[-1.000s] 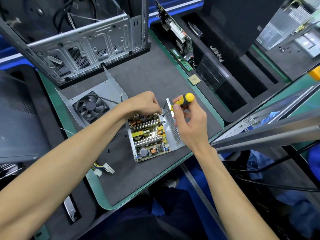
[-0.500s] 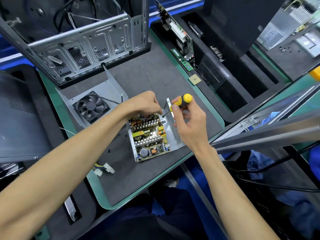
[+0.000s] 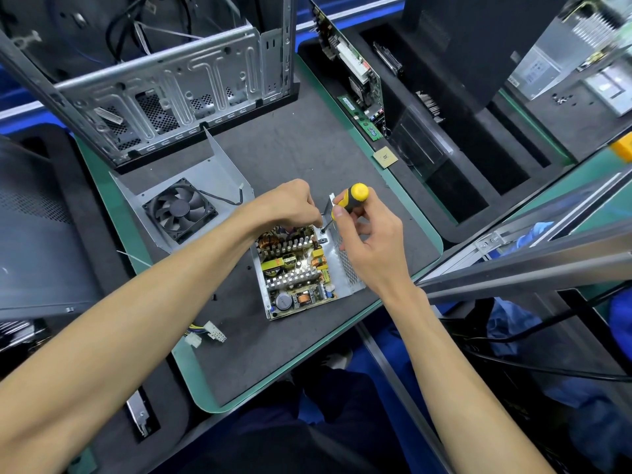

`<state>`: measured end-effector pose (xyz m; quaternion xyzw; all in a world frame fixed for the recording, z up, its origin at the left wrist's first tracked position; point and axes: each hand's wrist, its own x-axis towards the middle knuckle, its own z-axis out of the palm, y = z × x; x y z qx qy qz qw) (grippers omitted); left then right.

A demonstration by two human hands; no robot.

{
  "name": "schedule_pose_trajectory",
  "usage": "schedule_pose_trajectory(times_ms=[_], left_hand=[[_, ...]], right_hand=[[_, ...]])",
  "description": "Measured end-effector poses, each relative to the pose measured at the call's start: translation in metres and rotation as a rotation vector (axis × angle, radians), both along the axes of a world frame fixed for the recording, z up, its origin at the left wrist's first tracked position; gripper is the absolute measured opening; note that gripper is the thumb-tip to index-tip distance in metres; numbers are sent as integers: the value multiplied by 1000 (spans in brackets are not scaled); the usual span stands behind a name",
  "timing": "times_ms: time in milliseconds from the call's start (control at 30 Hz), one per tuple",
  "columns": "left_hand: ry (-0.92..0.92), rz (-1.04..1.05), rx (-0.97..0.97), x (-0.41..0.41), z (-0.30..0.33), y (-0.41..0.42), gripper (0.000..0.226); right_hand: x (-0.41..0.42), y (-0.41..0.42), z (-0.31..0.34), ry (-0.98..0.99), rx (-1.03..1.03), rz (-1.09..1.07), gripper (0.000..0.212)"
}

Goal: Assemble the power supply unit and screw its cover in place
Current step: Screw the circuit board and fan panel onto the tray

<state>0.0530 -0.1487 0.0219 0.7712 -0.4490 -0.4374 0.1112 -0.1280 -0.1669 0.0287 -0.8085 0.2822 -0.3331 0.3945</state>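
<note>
Power supply unit, an open silver metal tray carrying a green circuit board (image 3: 294,271), lies on the dark grey mat (image 3: 290,148); left of it sits the grey metal cover with black fan (image 3: 179,208); the left hand (image 3: 290,203), fingers curled, pinches at the unit's far edge; the right hand (image 3: 371,234) grips a yellow-and-black screwdriver (image 3: 350,198), tip on that edge.

Barely any change across the second. Right hand (image 3: 371,234) turned a little around the yellow-and-black screwdriver (image 3: 349,200), thumb now further along the handle than a second ago. Yellow cap tipped slightly lower and nearer the left hand (image 3: 290,203) than before. Tip at the same far corner of the open power supply (image 3: 301,271); whether the screw has sunk: cannot tell.
</note>
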Motion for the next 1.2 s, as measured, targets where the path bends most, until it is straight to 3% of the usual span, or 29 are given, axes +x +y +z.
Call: schedule_pose_trajectory(times_ms=[400, 567, 867, 1200], left_hand=[[17, 16, -14, 3, -1, 0, 14], [9, 30, 1, 3, -1, -1, 19], [-15, -1, 33, -3, 0, -5, 16], [62, 45, 38, -2, -8, -2, 18]], right_hand=[[-2, -2, 2, -15, 55, 3, 4], [-1, 0, -1, -6, 28, 17, 4], [0, -13, -4, 126, -74, 23, 19], [3, -28, -5, 233, -76, 51, 18]])
